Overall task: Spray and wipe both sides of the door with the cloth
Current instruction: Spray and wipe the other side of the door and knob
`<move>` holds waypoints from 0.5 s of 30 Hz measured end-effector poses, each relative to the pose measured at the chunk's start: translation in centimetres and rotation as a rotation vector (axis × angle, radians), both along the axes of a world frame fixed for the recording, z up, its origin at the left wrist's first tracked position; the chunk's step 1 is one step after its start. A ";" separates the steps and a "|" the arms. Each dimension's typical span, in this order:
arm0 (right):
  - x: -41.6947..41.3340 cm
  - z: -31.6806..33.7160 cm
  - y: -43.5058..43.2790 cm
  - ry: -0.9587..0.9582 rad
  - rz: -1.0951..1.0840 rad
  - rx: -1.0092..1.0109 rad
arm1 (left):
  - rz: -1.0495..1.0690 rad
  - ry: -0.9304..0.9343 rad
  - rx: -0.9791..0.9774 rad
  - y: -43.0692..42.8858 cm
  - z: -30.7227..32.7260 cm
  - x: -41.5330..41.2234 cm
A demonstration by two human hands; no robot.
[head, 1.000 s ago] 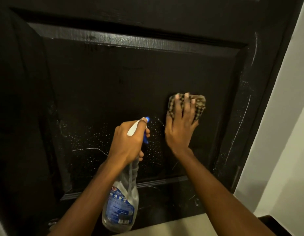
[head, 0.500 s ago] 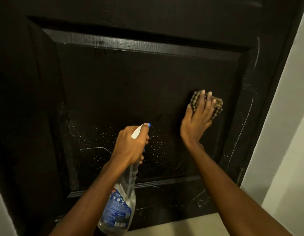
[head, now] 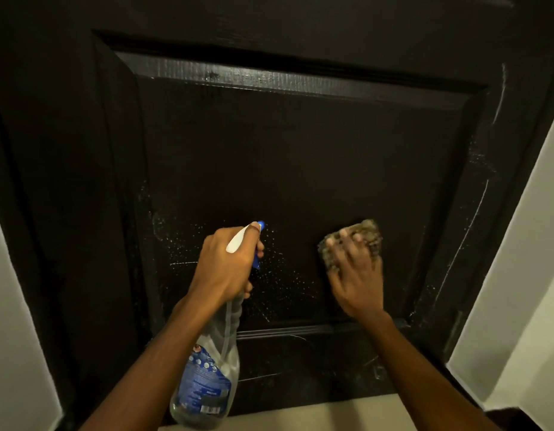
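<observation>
Black door (head: 300, 166) droplet-speckled; left fingers (head: 259, 246) round spray bottle (head: 207, 377), right fingers (head: 347, 244) flat on cloth (head: 370, 231).

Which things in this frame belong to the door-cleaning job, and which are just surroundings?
Part of the job:
door, speckled with spray droplets
spray bottle, gripped by the left hand
cloth, pressed to the panel by the right hand

Just surroundings:
wall beside the door
floor below it
</observation>
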State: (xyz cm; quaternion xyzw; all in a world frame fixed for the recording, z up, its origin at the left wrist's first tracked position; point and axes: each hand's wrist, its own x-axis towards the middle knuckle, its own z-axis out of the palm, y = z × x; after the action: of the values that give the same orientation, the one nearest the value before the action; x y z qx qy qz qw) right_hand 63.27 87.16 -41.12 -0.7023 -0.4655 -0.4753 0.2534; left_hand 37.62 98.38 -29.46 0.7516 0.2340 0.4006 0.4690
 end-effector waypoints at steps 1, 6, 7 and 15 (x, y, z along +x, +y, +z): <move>0.1 1.2 0.0 0.127 -0.032 0.105 | -0.008 0.005 -0.004 -0.1 0.0 0.0; -4.5 10.6 5.6 0.623 -0.095 0.645 | -0.007 -0.019 -0.009 -0.1 -0.1 -0.1; -5.5 10.8 6.5 0.559 -0.095 0.587 | -0.002 -0.028 -0.010 0.0 -0.2 -0.1; 0.7 4.1 0.4 -0.094 0.021 -0.043 | -0.034 0.000 0.025 -1.4 -0.1 2.3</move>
State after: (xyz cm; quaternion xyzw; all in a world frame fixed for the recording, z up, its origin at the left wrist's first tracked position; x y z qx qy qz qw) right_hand 63.95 87.53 -37.07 -0.6797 -0.4943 -0.4949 0.2208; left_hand 39.89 97.01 -29.60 0.7611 0.2162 0.3956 0.4664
